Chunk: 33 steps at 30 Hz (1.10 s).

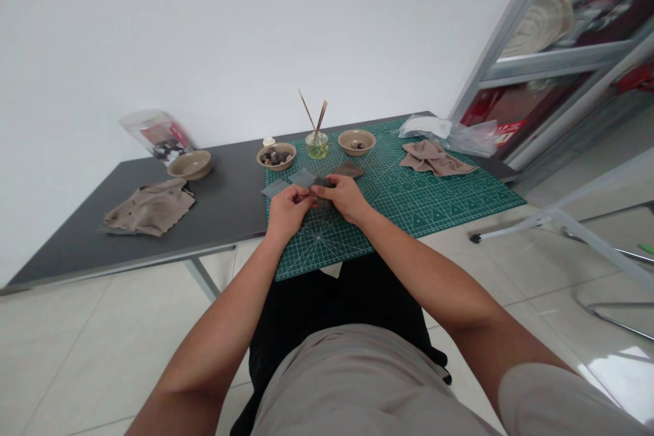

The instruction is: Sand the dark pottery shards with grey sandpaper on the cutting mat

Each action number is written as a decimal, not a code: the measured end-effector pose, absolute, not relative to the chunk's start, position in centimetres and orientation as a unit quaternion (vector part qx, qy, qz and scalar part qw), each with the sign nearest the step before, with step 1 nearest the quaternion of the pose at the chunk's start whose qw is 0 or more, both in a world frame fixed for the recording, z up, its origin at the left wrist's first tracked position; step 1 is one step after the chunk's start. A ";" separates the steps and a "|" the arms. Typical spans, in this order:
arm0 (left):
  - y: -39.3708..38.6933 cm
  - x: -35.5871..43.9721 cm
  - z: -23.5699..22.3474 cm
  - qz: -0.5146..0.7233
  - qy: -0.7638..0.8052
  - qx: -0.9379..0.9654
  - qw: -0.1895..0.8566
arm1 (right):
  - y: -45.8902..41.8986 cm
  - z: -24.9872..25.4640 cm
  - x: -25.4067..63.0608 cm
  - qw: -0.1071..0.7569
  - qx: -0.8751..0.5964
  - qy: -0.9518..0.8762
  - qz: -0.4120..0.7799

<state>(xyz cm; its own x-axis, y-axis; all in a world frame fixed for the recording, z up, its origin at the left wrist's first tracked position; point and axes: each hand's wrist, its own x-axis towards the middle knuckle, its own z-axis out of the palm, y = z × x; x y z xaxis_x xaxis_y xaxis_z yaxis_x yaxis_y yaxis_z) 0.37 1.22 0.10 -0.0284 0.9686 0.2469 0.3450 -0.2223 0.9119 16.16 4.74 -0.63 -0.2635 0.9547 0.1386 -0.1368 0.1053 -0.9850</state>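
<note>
Gripping a dark grey sheet in closed fingers, the left hand and right hand meet over a green cutting mat at the bench's front edge.

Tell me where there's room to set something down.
Room lies on the grey tabletop between the crumpled taupe cloth and the green cutting mat, and on the mat's right part, below the other cloth. Crowded at the mat's top, by the stone-filled bowl, glass jar and second bowl, and around the left hand and right hand.
</note>
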 end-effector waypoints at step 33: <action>0.7 0.5 0.7 0.443 0.559 0.678 0.179 | 5.5 -1.1 16.0 0.435 -0.333 -0.639 0.541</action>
